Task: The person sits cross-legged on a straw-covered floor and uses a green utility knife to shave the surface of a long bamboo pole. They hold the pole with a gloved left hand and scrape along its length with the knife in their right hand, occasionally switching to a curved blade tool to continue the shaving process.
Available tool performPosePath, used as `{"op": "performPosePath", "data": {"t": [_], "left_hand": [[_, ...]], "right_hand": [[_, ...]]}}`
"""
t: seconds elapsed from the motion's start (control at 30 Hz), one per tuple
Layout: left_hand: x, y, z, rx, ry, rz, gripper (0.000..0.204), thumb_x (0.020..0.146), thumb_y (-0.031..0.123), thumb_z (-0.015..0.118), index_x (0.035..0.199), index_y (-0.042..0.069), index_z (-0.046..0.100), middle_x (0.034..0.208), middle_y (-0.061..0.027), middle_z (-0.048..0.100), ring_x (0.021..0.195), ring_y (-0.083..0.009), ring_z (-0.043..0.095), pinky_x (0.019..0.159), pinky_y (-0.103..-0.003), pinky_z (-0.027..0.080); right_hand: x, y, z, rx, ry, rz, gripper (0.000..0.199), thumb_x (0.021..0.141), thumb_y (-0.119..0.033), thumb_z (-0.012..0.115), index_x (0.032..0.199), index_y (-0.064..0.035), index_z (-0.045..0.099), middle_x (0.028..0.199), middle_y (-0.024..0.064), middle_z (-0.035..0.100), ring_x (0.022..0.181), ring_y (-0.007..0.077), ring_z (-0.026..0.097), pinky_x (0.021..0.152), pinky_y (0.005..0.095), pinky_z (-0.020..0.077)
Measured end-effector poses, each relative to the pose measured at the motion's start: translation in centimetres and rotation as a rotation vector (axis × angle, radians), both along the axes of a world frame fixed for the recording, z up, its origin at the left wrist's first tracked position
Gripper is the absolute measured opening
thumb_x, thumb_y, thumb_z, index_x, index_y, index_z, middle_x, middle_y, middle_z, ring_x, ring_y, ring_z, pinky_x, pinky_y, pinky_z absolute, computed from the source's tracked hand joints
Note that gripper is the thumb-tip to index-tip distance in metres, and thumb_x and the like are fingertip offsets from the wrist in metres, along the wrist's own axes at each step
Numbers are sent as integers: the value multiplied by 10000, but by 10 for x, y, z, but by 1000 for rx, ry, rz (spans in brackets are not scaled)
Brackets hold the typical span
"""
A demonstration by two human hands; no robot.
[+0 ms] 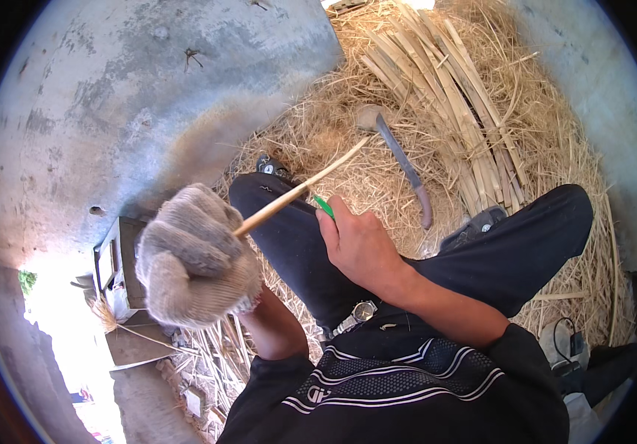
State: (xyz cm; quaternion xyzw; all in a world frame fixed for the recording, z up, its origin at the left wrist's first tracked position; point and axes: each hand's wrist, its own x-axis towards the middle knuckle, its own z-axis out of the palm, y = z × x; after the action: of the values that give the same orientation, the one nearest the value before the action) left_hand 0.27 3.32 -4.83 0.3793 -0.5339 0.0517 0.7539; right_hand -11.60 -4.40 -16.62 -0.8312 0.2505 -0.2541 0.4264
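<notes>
My left hand [196, 255], in a knitted grey work glove, is clenched in a fist round the near end of a pale stalk [300, 190]; the stalk runs up and to the right from the fist, thinning toward its far tip above the straw. My right hand [359, 244] is bare and closed on a small green-handled tool [323, 206], of which I see only the green end poking out beside the thumb, just under the stalk; whether it touches the stalk I cannot tell. A wristwatch [361, 312] sits on the right wrist, near my body.

Both hands hover over my lap; my legs in dark trousers [511, 251] spread left and right, with a shoe [476, 226] showing at the right knee and another at the far end of the left leg.

Beyond my knees a bed of loose straw [318, 133] covers the ground; on it, far and to the right, lies a bundle of cut pale stalks [451, 103] laid side by side; just left of the bundle a long curved knife [407, 166] rests on the straw, well apart from both hands. To the far left is bare grey concrete floor [133, 81]; at the near left stands a small wooden box [122, 255].
</notes>
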Motion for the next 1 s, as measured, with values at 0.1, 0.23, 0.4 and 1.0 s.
{"op": "performPosePath", "data": {"t": [0.1,0.23,0.4,1.0], "left_hand": [[4,2,3,-2,29,-54,255,730,196,500,499,108,436,435,-58,455,345,-151,362,365,-274,339],[-3,-10,3,-26,-14,23,252,734,194,489,509,116,409,436,-41,444,339,-140,357,355,-266,332],[6,0,-2,-45,18,76,248,771,203,459,539,137,398,448,-28,437,343,-126,359,355,-262,331],[-10,-19,5,-49,133,327,262,749,146,378,501,170,297,415,25,285,347,-82,217,366,-224,180]], "right_hand": [[-14,11,36,30,-99,160,204,970,-202,542,948,-1,515,520,213,534,510,428,587,457,507,455],[-4,-2,10,-66,-68,55,229,985,-231,514,924,-11,516,525,215,554,507,407,612,438,494,481],[7,-16,-11,-21,21,0,252,996,-260,489,924,-20,510,541,220,571,504,415,619,439,494,497],[16,-19,-32,109,23,-69,300,1003,-302,466,970,-9,520,560,224,578,520,424,613,500,485,518]]}}
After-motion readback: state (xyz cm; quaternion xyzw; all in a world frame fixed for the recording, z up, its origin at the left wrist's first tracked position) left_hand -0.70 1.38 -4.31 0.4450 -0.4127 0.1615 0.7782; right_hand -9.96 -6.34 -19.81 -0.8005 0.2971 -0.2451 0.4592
